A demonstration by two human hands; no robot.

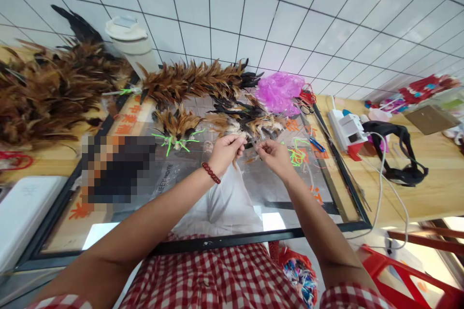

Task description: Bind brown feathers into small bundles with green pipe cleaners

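My left hand (225, 152), with a red bead bracelet at the wrist, is closed in a pinch on a bunch of brown feathers (250, 128) over the glass-topped table (253, 231). My right hand (273, 154) is closed too, pinching the same bunch from the right. A finished string of brown feathers (192, 81) lies behind the hands. A small feather tuft tied with green cord (176, 128) lies to the left of them.
A big heap of brown and black feathers (43, 91) fills the left. A white cup (132, 41) stands at the back. A pink plastic bag (279, 91), green cords (297, 154), a white power strip (346, 130), a black strap (402, 154) and a red stool (402, 270) are to the right.
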